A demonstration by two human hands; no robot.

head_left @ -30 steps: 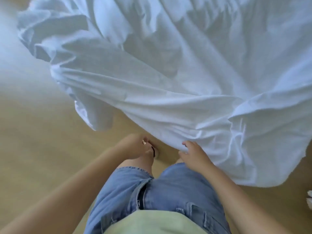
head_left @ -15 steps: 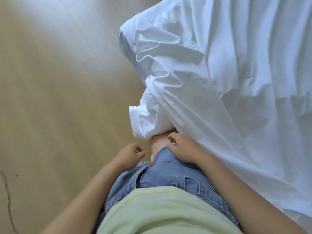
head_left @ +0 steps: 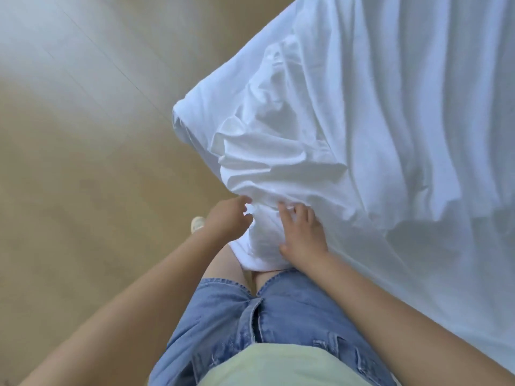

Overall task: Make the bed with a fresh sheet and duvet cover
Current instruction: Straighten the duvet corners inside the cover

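The left hand (head_left: pixel 227 218) curled loosely against the hanging corner of the white sheet (head_left: pixel 348 140), while the right hand (head_left: pixel 302 235) lay spread flat on it. The sheet draped rumpled over the bed corner, above a wooden floor (head_left: pixel 83 176).

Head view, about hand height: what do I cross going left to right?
Wooden floor → shoe → left hand → hanging fold of sheet → right hand → white sheet spread across the bed.

head | faces steeply down | close over hands (head_left: pixel 302 235) | edges perhaps warped
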